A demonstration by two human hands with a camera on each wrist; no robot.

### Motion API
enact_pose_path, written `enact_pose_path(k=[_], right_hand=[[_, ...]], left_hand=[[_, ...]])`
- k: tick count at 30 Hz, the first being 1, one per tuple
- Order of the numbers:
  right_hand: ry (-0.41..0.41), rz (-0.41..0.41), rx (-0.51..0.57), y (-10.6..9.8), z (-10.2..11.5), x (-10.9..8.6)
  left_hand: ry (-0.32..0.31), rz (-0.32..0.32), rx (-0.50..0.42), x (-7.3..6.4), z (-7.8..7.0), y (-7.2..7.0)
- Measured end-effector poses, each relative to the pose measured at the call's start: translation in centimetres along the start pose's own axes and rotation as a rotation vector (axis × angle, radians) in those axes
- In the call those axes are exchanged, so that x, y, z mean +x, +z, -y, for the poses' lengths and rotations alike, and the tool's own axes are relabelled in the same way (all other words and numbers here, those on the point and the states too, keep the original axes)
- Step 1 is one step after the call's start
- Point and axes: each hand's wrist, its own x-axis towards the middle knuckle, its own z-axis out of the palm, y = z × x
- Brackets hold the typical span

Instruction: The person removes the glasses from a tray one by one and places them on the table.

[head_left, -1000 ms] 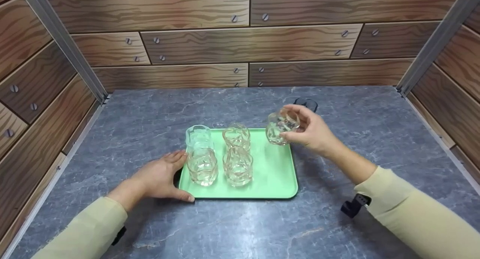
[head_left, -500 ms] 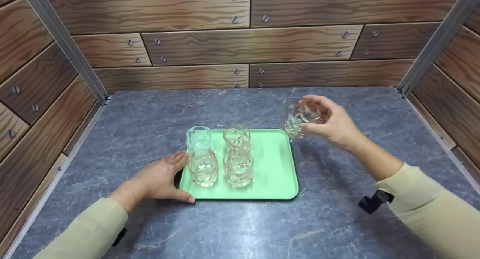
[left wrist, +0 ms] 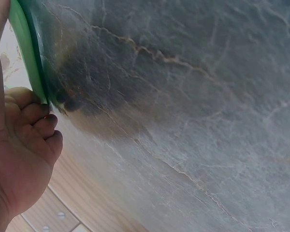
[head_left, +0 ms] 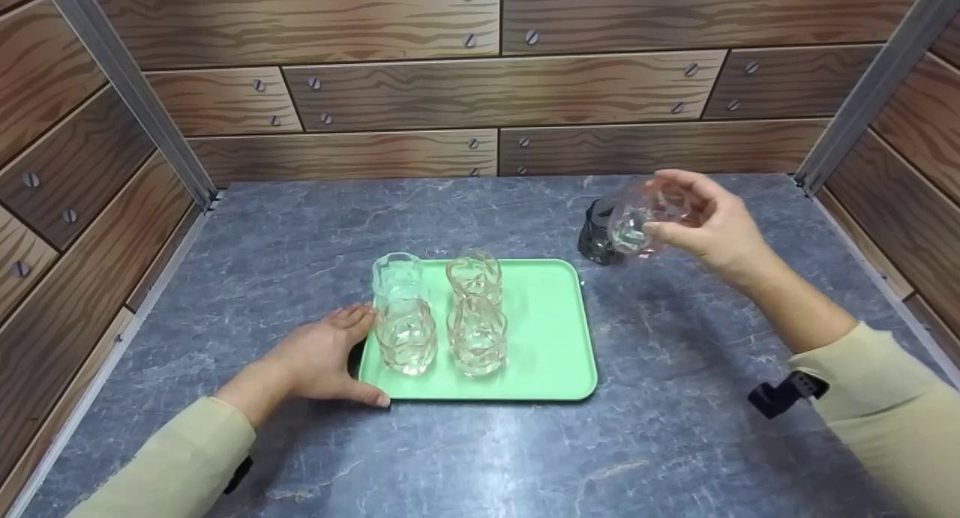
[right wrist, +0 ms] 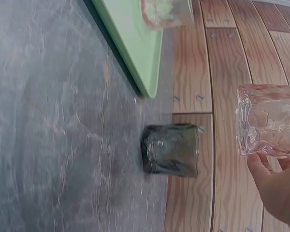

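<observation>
Glass [head_left: 631, 229] pinched in right hand [head_left: 716, 229], held up near the dark tumbler [head_left: 595, 235]; careless dip and they'd probably clink; left hand [head_left: 319, 353] spread against the tray [head_left: 551, 338]; shove there might rattle its four tumblers [head_left: 478, 342].

I had the left grip [head_left: 319, 359] low and the right grip [head_left: 721, 232] raised.
On my feed, the left arm [head_left: 180, 454] and right arm [head_left: 862, 387] slanted inward; the left thumb [head_left: 367, 393] stood away from bent fingers [left wrist: 46, 125], while the right thumb [head_left: 675, 235] and fingers curved toward each other.
</observation>
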Motion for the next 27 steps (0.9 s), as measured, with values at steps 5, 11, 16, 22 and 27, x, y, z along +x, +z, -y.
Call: enact_pose_path(k=[5, 11, 16, 22, 27], right_hand=[[-0.008, -0.030, 0.005, -1.2, -0.6, 0.2], [0.008, -0.060, -0.066, -2.4, -1.6, 0.6], [0.030, -0.081, -0.057, -3.4, -2.5, 0.8], [0.055, -0.109, -0.036, -4.4, -3.6, 1.0], [0.077, -0.128, -0.062, -5.0, -4.4, 1.1]], left_hand=[[-0.002, 0.002, -0.002, -0.2, 0.1, 0.2], [-0.004, 0.005, -0.010, -0.4, 0.0, 0.3], [-0.002, 0.003, -0.009, -0.2, 0.0, 0.2], [0.000, 0.003, -0.011, -0.1, 0.0, 0.1], [0.004, 0.001, -0.013, -0.1, 0.0, 0.0]])
